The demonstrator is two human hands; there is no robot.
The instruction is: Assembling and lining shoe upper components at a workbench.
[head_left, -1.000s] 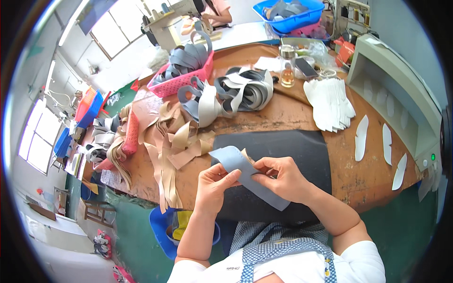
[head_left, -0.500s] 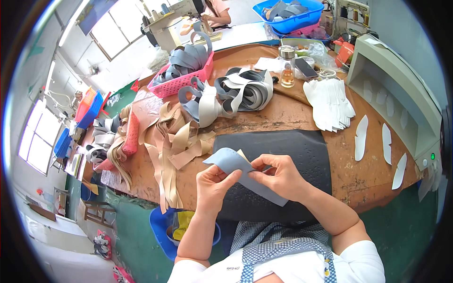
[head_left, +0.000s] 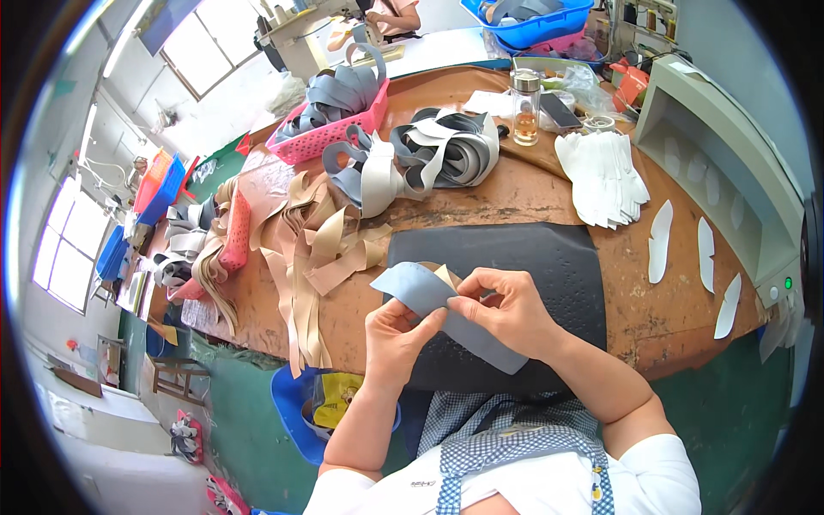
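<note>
Whole table (head_left: 515, 204) rides slightly higher in view than half a second ago, black mat (head_left: 562, 266) too. Blue-grey strip (head_left: 483, 340) is over that mat, top end bent. Left hand (head_left: 393, 339) and right hand (head_left: 513, 314) both pinch it, thumbs closer together now. Tiny tan bit (head_left: 445, 275) pokes up behind.

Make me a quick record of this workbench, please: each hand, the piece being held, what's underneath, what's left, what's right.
left hand: left hand pinching blue-grey strip
right hand: right hand pinching the same strip
held piece: strip bent, pale yellow corner showing behind
underneath: black mat
left: tan strips; pink basket farther back
right: stacked white pieces, three loose ones
</note>
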